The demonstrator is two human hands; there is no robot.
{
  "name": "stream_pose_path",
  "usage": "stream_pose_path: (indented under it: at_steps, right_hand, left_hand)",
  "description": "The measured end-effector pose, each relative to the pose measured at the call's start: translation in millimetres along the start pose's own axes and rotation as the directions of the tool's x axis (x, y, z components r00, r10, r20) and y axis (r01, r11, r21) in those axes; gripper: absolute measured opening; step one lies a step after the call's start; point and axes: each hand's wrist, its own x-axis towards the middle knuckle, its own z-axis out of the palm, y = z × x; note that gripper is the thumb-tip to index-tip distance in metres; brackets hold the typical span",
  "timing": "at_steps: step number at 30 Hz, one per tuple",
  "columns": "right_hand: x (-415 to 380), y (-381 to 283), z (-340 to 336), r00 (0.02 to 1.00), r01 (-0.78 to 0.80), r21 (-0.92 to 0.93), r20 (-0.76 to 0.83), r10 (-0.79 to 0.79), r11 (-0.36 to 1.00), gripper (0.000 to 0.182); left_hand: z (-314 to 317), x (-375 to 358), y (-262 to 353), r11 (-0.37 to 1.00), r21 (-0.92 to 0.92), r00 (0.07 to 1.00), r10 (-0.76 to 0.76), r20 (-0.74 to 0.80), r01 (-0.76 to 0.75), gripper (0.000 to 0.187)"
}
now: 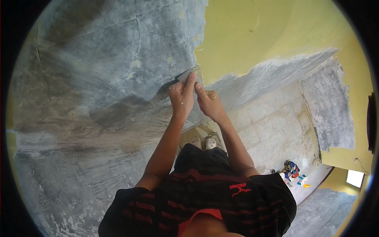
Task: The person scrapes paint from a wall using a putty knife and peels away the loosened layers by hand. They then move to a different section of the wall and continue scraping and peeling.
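A flat metal scraper (185,75) lies against the wall at the ragged border between yellow paint (244,35) and bare grey plaster (118,51). My left hand (182,98) is closed on the scraper, one finger stretched along its blade. Close beside it, my right hand (210,104) is also closed on the scraper, with its thumb pressed near the blade's lower right. The handle and most of the curled fingers are hidden. Pale flecks dot both hands and wrists.
Below, my sandalled feet (211,143) stand on a small support above the tiled floor (268,126). Several containers and bottles (291,169) sit on the floor at lower right. Another partly stripped wall (329,106) rises at the right.
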Motion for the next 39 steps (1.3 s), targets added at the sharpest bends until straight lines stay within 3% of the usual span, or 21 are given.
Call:
stream_pose_path:
  at_steps: [6,8,11,15,17,18,21,23,27,29,30,32,36,39]
  right_hand:
    - [-1.9,-27.4,1.1,0.998,-0.057,0.015,-0.007,0.057,0.998,0.072]
    - [-5.7,-27.6,-2.1,1.000,-0.011,-0.052,-0.004,0.011,0.999,0.072]
    - [-0.3,-12.2,-4.9,0.998,-0.059,-0.053,0.004,0.059,0.997,0.071]
    - [-8.1,-30.0,0.0,0.994,-0.106,0.076,0.047,0.102,0.991,0.072]
    - [-1.0,-16.3,-4.3,1.000,0.013,-0.069,-0.024,-0.015,0.998,0.068]
    - [0.0,-17.2,-6.3,1.000,0.014,-0.081,-0.024,-0.016,0.997,0.068]
    - [1.6,-24.1,-10.0,1.000,-0.004,-0.100,0.028,0.007,0.995,0.068]
    - [-2.9,-34.6,-3.7,0.999,0.050,-0.077,0.004,-0.050,0.996,0.067]
    - [0.8,-15.3,-4.1,1.000,-0.012,-0.035,0.013,0.012,0.999,0.067]
    - [3.6,-12.7,-8.3,0.998,-0.048,-0.068,0.035,0.050,0.997,0.072]
    - [2.0,-17.4,-5.7,0.998,-0.054,-0.073,0.039,0.057,0.996,0.072]
    - [-0.1,-31.0,-1.7,1.000,-0.005,-0.072,-0.002,0.005,0.997,0.072]
    - [5.5,-15.3,-3.6,0.999,0.028,-0.156,-0.034,-0.034,0.987,0.072]
    - [4.5,-25.1,0.3,1.000,0.004,-0.078,-0.006,-0.005,0.997,0.071]
  left_hand:
    - [-4.0,9.9,13.3,0.999,0.036,0.999,0.025,0.043,-0.026,0.055]
    - [-2.7,5.5,10.5,0.996,0.078,0.998,0.029,0.047,-0.032,0.055]
    - [6.2,4.9,5.9,0.998,-0.037,0.999,0.045,-0.007,-0.045,0.056]
    - [-3.2,7.9,7.5,0.993,0.113,0.999,-0.020,0.036,0.016,0.058]
    - [2.7,8.4,-17.6,0.997,-0.074,1.000,-0.020,0.006,0.020,0.058]
    - [2.6,7.8,-14.5,0.996,-0.084,1.000,-0.020,0.002,0.020,0.058]
    - [2.7,6.1,4.1,0.998,0.014,0.998,-0.068,-0.010,0.068,0.059]
    - [2.3,6.9,32.2,1.000,0.024,1.000,0.006,-0.016,-0.005,0.060]
    - [-0.5,5.2,-1.2,1.000,0.013,1.000,-0.004,-0.026,0.004,0.059]
    - [-4.0,5.6,-8.3,0.991,0.134,1.000,-0.018,-0.012,0.020,0.059]
    - [-3.5,5.3,-3.2,0.991,0.132,1.000,-0.025,-0.018,0.027,0.059]
    - [2.8,7.8,10.7,0.999,-0.044,0.999,-0.027,-0.029,0.026,0.061]
    - [3.2,7.6,-4.9,0.999,0.025,0.998,0.024,-0.065,-0.022,0.060]
    - [1.1,10.0,7.8,1.000,0.027,0.999,-0.009,-0.048,0.010,0.057]
